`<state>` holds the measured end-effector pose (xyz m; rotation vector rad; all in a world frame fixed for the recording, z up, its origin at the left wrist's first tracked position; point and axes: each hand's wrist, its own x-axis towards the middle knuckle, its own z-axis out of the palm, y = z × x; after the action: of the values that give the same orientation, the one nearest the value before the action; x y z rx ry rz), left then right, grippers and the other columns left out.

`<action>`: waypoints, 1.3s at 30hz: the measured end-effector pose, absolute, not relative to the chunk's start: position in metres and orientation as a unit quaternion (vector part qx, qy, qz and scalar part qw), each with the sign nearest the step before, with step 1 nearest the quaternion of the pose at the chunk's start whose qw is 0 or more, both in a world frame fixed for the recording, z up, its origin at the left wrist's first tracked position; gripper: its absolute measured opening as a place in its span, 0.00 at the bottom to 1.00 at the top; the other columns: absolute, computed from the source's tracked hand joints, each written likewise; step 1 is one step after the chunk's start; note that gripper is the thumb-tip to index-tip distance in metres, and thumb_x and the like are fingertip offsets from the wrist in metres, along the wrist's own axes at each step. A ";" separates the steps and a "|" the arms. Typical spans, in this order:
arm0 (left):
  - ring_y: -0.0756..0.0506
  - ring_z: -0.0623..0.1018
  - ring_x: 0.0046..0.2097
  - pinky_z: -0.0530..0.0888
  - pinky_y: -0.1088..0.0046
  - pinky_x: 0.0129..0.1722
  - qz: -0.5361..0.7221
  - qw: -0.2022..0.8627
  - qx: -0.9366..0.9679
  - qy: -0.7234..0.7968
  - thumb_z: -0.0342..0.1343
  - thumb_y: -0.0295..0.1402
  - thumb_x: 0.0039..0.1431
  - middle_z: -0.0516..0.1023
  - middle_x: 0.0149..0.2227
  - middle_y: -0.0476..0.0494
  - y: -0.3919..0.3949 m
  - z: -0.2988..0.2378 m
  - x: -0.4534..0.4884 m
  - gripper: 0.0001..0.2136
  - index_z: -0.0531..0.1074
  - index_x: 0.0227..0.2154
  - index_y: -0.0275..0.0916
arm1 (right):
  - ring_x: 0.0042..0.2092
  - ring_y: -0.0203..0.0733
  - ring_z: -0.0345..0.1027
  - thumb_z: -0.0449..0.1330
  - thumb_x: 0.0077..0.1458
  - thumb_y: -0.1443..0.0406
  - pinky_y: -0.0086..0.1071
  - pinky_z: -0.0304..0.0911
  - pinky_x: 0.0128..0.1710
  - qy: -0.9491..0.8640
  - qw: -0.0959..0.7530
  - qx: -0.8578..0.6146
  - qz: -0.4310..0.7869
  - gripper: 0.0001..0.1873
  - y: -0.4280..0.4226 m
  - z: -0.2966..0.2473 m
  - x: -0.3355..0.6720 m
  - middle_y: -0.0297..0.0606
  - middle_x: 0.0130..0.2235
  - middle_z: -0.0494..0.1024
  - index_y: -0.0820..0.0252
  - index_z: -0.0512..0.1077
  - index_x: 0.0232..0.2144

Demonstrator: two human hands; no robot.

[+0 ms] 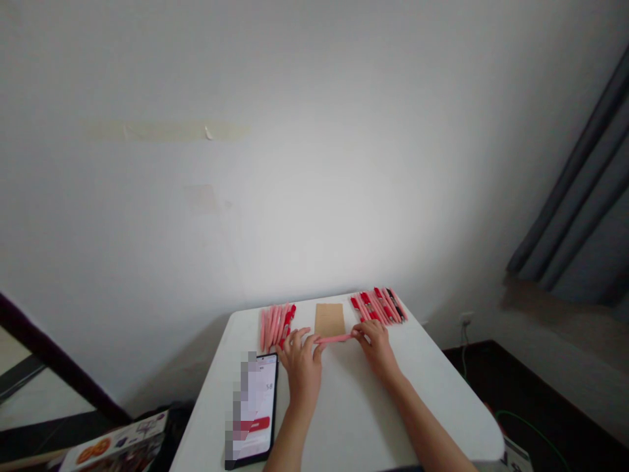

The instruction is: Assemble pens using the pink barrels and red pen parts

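Note:
A pink pen (333, 339) lies crosswise above the white table (442, 406), held at both ends. My left hand (301, 364) pinches its left end and my right hand (376, 342) pinches its right end. Behind the pen rests a small brown card (329, 319). To the left of the card is a row of several pink and red pens (276, 324). To its right lies another row of several red and pink pens (379, 305), just behind my right hand.
A phone (254, 410) with a lit screen lies at the table's front left. A printed box (118, 449) sits on the floor at the left. A grey curtain (584, 216) hangs at the right, with cables (521, 419) on the dark floor below.

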<state>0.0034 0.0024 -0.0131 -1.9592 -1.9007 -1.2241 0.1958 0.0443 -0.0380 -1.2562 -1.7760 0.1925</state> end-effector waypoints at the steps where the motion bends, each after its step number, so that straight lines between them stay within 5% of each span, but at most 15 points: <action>1: 0.38 0.67 0.52 0.58 0.49 0.55 -0.406 0.076 -0.653 -0.634 0.55 0.33 0.55 0.76 0.46 0.44 0.002 -0.013 0.004 0.06 0.77 0.34 0.45 | 0.41 0.46 0.66 0.51 0.61 0.54 0.39 0.56 0.45 -0.721 0.464 -0.508 0.078 0.16 0.045 -0.038 0.196 0.38 0.33 0.76 0.55 0.74 0.31; 23: 0.39 0.69 0.51 0.60 0.51 0.53 -0.405 0.064 -0.641 -0.648 0.60 0.35 0.51 0.74 0.45 0.45 0.003 -0.012 0.000 0.05 0.79 0.31 0.50 | 0.40 0.47 0.66 0.53 0.57 0.49 0.40 0.60 0.43 -0.685 0.514 -0.497 0.137 0.19 0.045 -0.038 0.198 0.40 0.33 0.77 0.54 0.75 0.30; 32: 0.38 0.67 0.51 0.58 0.50 0.53 -0.400 0.046 -0.646 -0.649 0.58 0.38 0.52 0.73 0.46 0.43 0.002 -0.012 0.002 0.06 0.79 0.32 0.49 | 0.39 0.48 0.71 0.64 0.46 0.48 0.39 0.64 0.40 -0.566 0.606 -0.448 0.334 0.20 0.045 -0.029 0.196 0.40 0.35 0.78 0.58 0.75 0.32; 39: 0.39 0.67 0.52 0.55 0.48 0.55 -0.395 0.040 -0.679 -0.618 0.59 0.40 0.52 0.73 0.46 0.45 -0.001 -0.012 0.007 0.05 0.79 0.31 0.51 | 0.42 0.46 0.69 0.62 0.50 0.51 0.39 0.64 0.44 -0.545 0.612 -0.386 0.424 0.16 0.041 -0.026 0.192 0.40 0.37 0.76 0.58 0.71 0.30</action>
<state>0.0074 -0.0014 -0.0117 -2.0799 -1.8927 -1.2090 0.1920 0.0408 -0.0256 -0.8910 -1.2568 0.9788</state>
